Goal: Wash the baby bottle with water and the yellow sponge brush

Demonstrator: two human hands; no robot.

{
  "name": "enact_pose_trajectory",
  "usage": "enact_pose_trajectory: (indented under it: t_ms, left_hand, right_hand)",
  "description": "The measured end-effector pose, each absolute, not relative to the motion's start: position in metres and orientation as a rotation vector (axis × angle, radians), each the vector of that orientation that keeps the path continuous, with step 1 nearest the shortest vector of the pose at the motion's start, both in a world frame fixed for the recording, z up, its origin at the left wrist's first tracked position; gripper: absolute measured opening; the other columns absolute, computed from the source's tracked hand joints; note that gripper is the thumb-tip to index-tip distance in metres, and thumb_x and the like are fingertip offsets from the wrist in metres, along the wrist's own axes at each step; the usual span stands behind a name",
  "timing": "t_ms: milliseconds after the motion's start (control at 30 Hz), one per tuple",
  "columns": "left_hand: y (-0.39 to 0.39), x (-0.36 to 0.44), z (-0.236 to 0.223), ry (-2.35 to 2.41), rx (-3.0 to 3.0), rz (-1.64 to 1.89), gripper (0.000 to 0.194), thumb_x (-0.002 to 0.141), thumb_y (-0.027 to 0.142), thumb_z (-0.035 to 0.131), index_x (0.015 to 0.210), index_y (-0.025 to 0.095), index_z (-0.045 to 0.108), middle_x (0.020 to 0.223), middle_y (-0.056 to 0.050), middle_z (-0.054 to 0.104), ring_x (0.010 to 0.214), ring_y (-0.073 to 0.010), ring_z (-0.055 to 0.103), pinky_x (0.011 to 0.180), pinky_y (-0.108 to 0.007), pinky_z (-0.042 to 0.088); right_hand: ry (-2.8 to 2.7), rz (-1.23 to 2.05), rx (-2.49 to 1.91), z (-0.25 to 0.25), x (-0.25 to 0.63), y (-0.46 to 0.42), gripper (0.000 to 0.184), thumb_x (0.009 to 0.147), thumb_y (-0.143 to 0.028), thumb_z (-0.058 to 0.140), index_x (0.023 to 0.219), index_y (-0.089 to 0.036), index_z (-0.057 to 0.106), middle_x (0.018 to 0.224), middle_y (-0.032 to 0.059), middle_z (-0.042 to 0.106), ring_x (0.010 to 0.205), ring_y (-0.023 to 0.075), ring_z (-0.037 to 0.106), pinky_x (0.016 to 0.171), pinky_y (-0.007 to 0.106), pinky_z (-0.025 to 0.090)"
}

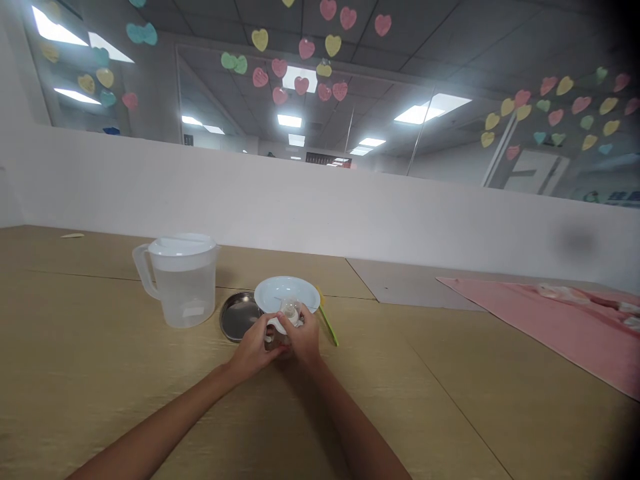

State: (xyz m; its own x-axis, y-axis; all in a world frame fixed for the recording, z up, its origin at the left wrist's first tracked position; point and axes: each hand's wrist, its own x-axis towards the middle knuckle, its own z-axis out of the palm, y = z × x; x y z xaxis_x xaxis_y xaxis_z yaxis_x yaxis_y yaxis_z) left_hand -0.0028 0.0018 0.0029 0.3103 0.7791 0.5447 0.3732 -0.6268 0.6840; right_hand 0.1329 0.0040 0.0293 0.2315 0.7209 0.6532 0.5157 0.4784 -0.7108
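Both my hands meet at the middle of the wooden table (100, 373) around a small clear object with a white part (289, 313), perhaps a little bottle or jar. My left hand (256, 348) wraps its fingers round the lower part. My right hand (303, 339) grips the top, fingers curled. Just behind them lies a white plate (280, 291), with a round metal dish (237, 313) to its left.
A translucent plastic jug with a white lid (181, 279) holds water at the left. A green-yellow stick (328, 323) lies right of the plate. A pink cloth (560, 319) covers the table's right side. A white partition (320, 207) stands behind.
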Motion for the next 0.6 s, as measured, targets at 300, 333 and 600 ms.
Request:
enact_pose_trajectory:
  t_ms: [300,333,600]
  left_hand:
    - [0.0012,-0.0030,0.0056,0.999,2.097,1.242,0.054,0.070,0.034,0.069,0.116,0.017,0.046,0.107,-0.008,0.060,0.083,-0.0180,0.059,0.075,-0.033,0.049]
    - [0.0016,-0.0030,0.0060,0.991,2.093,1.242,0.054,0.070,0.034,0.069,0.116,0.018,0.046,0.108,-0.008,0.060,0.084,-0.0182,0.059,0.076,-0.033,0.049]
    - [0.0030,-0.0026,0.0083,0.955,2.108,1.240,0.052,0.072,0.037,0.068,0.116,0.018,0.047,0.112,-0.009,0.058,0.094,-0.0207,0.055,0.082,-0.034,0.046]
  right_hand:
    - [-1.485,-0.003,-1.236,0.0300,0.1311,-0.0016,0.037,0.074,-0.051,0.059,0.089,-0.017,0.063,0.079,0.0049,0.065,0.079,0.0200,0.057,0.071,0.029,0.042]
    - [-1.494,-0.045,-1.226,0.0302,0.1311,-0.0026,0.039,0.075,-0.051,0.060,0.095,-0.017,0.063,0.083,0.0064,0.065,0.082,0.0211,0.058,0.073,0.030,0.042]
    - [-1.557,-0.110,-1.074,0.0331,0.1330,-0.0059,0.056,0.078,-0.047,0.060,0.125,-0.019,0.049,0.114,0.0097,0.061,0.102,0.0226,0.055,0.087,0.034,0.042]
